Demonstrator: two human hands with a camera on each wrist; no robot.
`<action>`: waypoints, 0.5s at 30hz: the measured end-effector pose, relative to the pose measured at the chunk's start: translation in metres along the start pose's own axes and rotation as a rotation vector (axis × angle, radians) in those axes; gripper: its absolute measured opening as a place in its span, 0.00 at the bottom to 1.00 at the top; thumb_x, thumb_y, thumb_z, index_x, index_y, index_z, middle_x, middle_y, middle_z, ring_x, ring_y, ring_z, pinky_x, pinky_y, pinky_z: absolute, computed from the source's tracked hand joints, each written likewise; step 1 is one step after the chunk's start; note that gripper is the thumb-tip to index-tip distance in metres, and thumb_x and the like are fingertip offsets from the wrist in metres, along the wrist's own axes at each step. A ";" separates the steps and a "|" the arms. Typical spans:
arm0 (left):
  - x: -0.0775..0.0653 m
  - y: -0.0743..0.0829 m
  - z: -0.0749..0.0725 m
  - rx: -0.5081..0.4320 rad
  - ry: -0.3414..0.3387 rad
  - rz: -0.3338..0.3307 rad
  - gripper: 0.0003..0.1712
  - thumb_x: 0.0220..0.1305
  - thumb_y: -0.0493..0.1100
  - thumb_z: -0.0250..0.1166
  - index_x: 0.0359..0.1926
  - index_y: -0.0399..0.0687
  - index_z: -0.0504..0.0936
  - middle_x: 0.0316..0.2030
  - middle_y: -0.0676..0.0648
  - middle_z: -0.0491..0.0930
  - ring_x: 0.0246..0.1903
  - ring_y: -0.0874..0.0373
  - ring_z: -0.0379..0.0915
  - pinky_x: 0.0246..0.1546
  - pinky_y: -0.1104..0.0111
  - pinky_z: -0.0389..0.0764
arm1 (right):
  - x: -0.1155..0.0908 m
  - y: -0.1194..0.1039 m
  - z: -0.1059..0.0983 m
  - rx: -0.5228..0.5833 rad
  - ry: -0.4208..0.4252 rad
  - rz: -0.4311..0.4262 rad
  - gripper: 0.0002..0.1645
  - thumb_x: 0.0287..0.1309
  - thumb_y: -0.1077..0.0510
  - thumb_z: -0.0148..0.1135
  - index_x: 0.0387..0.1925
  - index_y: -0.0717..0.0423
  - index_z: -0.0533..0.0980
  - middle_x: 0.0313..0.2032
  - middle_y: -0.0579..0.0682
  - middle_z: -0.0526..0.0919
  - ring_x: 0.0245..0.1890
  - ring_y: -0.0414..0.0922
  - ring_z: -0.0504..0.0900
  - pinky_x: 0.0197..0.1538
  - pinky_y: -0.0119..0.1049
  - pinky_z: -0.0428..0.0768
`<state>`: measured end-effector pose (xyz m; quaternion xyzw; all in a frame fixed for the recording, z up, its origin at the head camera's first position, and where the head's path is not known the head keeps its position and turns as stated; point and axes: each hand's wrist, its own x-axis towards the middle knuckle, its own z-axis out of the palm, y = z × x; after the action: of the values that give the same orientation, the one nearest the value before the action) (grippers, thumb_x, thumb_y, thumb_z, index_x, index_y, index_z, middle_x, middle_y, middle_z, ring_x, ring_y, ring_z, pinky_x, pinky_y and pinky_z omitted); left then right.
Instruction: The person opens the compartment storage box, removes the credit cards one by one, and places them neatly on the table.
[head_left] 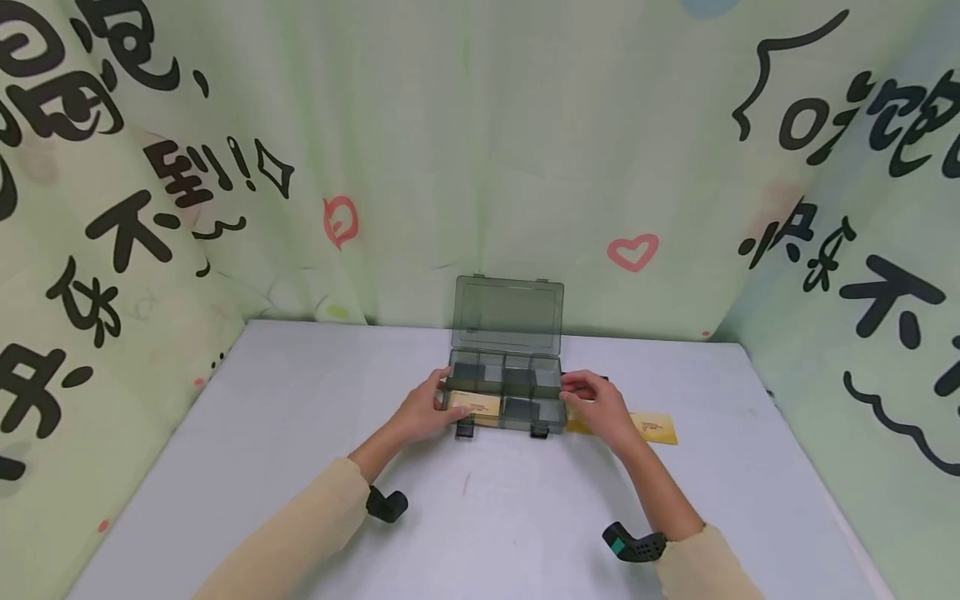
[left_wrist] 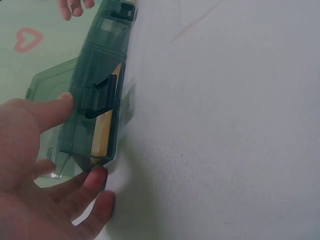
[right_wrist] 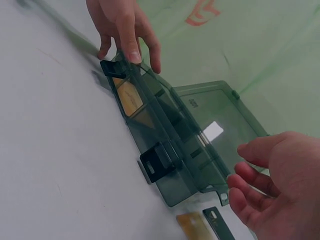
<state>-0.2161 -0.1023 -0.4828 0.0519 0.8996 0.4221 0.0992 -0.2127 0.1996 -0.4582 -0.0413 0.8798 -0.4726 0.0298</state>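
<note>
A translucent grey-green compartment box (head_left: 476, 387) stands at the back of the table, its lid (head_left: 507, 313) raised against the curtain. My left hand (head_left: 422, 410) grips the box's left end, thumb over the front rim and fingers round the side, as the left wrist view shows. In the front left compartment lies a yellowish card (head_left: 477, 405). Dark pieces (head_left: 520, 409) show in other compartments. Beside the right end is my right hand (right_wrist: 287, 175), its fingers loosely bent with nothing between them. A yellow card (head_left: 657, 427) lies on the table, partly hidden behind that hand.
Next to the yellow card, a dark flat piece (right_wrist: 218, 223) with a slot lies by the box. Two black latches (head_left: 465, 428) hang at the box's front. A printed curtain (head_left: 420, 167) closes off the back and sides of the white table (head_left: 300, 400).
</note>
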 end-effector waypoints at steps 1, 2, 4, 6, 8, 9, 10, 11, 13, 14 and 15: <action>0.000 -0.001 0.000 0.002 0.001 -0.001 0.45 0.60 0.55 0.68 0.73 0.52 0.57 0.61 0.40 0.72 0.40 0.54 0.70 0.37 0.63 0.71 | 0.000 -0.001 0.002 0.003 -0.006 -0.004 0.20 0.64 0.58 0.61 0.56 0.60 0.75 0.48 0.57 0.81 0.48 0.50 0.79 0.44 0.27 0.76; 0.000 -0.001 -0.001 0.001 0.004 -0.002 0.45 0.60 0.54 0.68 0.73 0.52 0.57 0.62 0.40 0.72 0.40 0.54 0.70 0.37 0.63 0.70 | 0.000 -0.002 0.003 0.006 -0.012 -0.009 0.20 0.64 0.58 0.60 0.56 0.61 0.75 0.48 0.57 0.81 0.48 0.50 0.79 0.44 0.27 0.76; 0.001 -0.003 -0.001 0.002 0.007 -0.004 0.45 0.60 0.54 0.68 0.73 0.53 0.57 0.62 0.41 0.71 0.39 0.54 0.69 0.38 0.63 0.70 | 0.000 -0.005 0.005 0.019 -0.019 -0.024 0.20 0.64 0.59 0.60 0.56 0.61 0.75 0.48 0.57 0.81 0.48 0.50 0.79 0.43 0.27 0.77; 0.002 -0.004 0.000 0.004 0.004 0.006 0.45 0.61 0.54 0.68 0.73 0.52 0.56 0.62 0.40 0.71 0.39 0.54 0.69 0.37 0.63 0.70 | 0.000 -0.006 0.007 0.021 -0.019 -0.041 0.19 0.64 0.60 0.60 0.55 0.62 0.75 0.47 0.58 0.81 0.47 0.50 0.79 0.42 0.26 0.77; 0.003 -0.004 0.001 0.002 -0.001 0.013 0.45 0.61 0.54 0.67 0.73 0.52 0.56 0.62 0.40 0.71 0.38 0.55 0.69 0.37 0.63 0.70 | 0.000 -0.008 0.008 0.021 -0.020 -0.047 0.19 0.64 0.60 0.61 0.55 0.62 0.75 0.46 0.58 0.81 0.46 0.50 0.79 0.41 0.26 0.77; 0.003 -0.004 0.001 0.001 -0.002 0.014 0.45 0.61 0.54 0.67 0.73 0.52 0.56 0.62 0.40 0.71 0.38 0.55 0.69 0.37 0.64 0.70 | 0.000 -0.008 0.008 0.020 -0.022 -0.050 0.19 0.64 0.60 0.61 0.55 0.62 0.75 0.46 0.58 0.81 0.46 0.49 0.79 0.42 0.27 0.77; 0.003 -0.004 0.001 0.000 -0.002 0.013 0.45 0.61 0.54 0.67 0.73 0.52 0.56 0.62 0.40 0.71 0.38 0.55 0.69 0.36 0.64 0.70 | 0.001 -0.010 0.009 0.020 -0.025 -0.054 0.19 0.64 0.60 0.61 0.55 0.62 0.75 0.46 0.58 0.81 0.45 0.49 0.79 0.42 0.28 0.77; 0.003 -0.004 0.001 0.000 -0.002 0.013 0.45 0.61 0.55 0.67 0.73 0.52 0.56 0.62 0.40 0.72 0.38 0.55 0.69 0.36 0.64 0.70 | 0.001 -0.011 0.010 0.017 -0.029 -0.057 0.19 0.64 0.59 0.61 0.55 0.61 0.75 0.46 0.57 0.81 0.46 0.49 0.79 0.43 0.29 0.77; 0.003 -0.004 0.001 -0.003 -0.002 0.011 0.45 0.61 0.55 0.67 0.73 0.52 0.56 0.62 0.40 0.72 0.38 0.55 0.69 0.37 0.63 0.70 | 0.002 -0.012 0.012 0.012 -0.032 -0.061 0.19 0.64 0.58 0.61 0.54 0.60 0.76 0.46 0.56 0.81 0.46 0.50 0.80 0.43 0.31 0.78; 0.003 -0.004 0.001 -0.005 -0.002 0.009 0.45 0.61 0.55 0.67 0.73 0.53 0.56 0.62 0.40 0.72 0.37 0.55 0.69 0.36 0.63 0.70 | 0.003 -0.013 0.013 0.010 -0.033 -0.069 0.19 0.64 0.58 0.61 0.54 0.60 0.76 0.46 0.57 0.81 0.46 0.50 0.80 0.44 0.32 0.77; 0.003 -0.004 0.001 -0.006 -0.001 0.008 0.45 0.61 0.54 0.67 0.73 0.52 0.56 0.62 0.40 0.72 0.37 0.55 0.69 0.36 0.64 0.69 | 0.003 -0.014 0.014 0.009 -0.033 -0.076 0.19 0.64 0.58 0.61 0.54 0.60 0.76 0.46 0.57 0.81 0.46 0.51 0.80 0.44 0.33 0.78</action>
<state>-0.2185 -0.1033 -0.4870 0.0556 0.8981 0.4251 0.0981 -0.2138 0.1797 -0.4548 -0.0825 0.8749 -0.4765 0.0262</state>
